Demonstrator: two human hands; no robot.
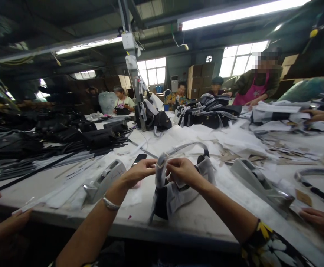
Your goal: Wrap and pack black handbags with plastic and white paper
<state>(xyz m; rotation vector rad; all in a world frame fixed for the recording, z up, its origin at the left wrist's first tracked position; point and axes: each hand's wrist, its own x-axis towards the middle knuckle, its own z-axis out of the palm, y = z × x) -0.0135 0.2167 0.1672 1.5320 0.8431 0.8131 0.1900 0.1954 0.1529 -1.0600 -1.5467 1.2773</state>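
A black handbag (161,203) stands on the table right in front of me, partly covered in thin white wrapping (178,200). Its strap (160,177) arches up and is sleeved in pale, translucent wrap. My left hand (141,170) pinches the strap from the left with its fingertips. From the other side, my right hand (184,171) has thumb and fingers pressed together at the strap's wrapping. A thin light band shows on the strap between my fingertips; its kind is unclear. The right hand hides part of the bag behind it.
Grey tape dispensers stand left (104,181) and right (262,183) of the bag. A phone (139,159) lies beyond my left hand. Black bags (103,135) and strips pile up at left. A co-worker's hand (321,218) is at the right edge; a metal post (139,96) rises ahead.
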